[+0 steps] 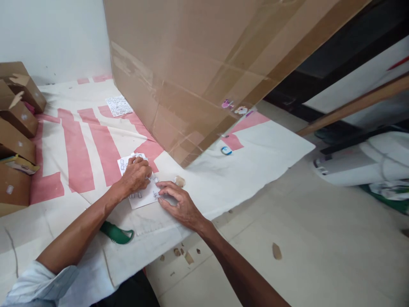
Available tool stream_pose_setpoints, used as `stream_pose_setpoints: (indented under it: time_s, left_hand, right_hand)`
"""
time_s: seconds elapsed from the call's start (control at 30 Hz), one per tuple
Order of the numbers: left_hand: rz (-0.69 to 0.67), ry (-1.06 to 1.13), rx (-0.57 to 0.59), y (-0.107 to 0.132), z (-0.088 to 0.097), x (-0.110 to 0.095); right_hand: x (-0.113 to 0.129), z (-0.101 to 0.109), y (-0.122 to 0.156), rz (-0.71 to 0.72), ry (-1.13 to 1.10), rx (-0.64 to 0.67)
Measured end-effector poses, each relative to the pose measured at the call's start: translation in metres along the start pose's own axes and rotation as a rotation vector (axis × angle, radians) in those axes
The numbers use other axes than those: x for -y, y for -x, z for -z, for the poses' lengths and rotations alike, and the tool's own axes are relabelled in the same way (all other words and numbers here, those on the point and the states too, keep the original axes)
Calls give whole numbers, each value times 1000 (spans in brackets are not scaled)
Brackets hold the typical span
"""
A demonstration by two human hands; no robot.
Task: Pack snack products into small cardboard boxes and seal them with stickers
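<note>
A white sheet (145, 202) printed with small dark rectangular outlines lies on the cloth-covered table. My left hand (136, 174) rests over its upper part with the fingers bent in; a small white bit shows above the knuckles, and the fingertips are hidden. At the sheet's right edge is my right hand (179, 202), thumb and forefinger apart around a few small printed marks. Just beyond those fingers sits a small clear-and-tan object (180, 181), too blurred to name. A green-handled tool (117, 233) lies partly hidden by my left forearm.
A large taped cardboard box (191, 85) stands close ahead. Smaller open boxes (15, 140) line the left side. Another printed sheet (119, 105) lies farther back. A blue-and-white ring (226, 150) sits near the box. Brown scraps (188, 257) litter the floor beyond the table edge.
</note>
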State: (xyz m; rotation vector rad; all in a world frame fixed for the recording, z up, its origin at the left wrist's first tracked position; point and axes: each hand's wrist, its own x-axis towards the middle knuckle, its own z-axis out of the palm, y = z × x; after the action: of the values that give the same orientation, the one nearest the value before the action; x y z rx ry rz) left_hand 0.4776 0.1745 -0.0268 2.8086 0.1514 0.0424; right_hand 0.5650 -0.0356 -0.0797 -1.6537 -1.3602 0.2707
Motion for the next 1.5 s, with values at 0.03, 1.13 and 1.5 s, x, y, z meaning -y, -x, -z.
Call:
stream_pose_setpoints:
  time_s: [0.03, 1.13, 1.5]
  left_hand:
    - [2, -7, -6, 1, 0, 0]
    - [117, 958, 155, 43, 35, -26]
    - [92, 1204, 211, 56, 34, -27]
  right_hand:
    - [0, 0, 0, -3, 2, 3]
    - [34, 7, -7, -376, -502, -6]
    - [42, 6, -4, -362, -604, 5]
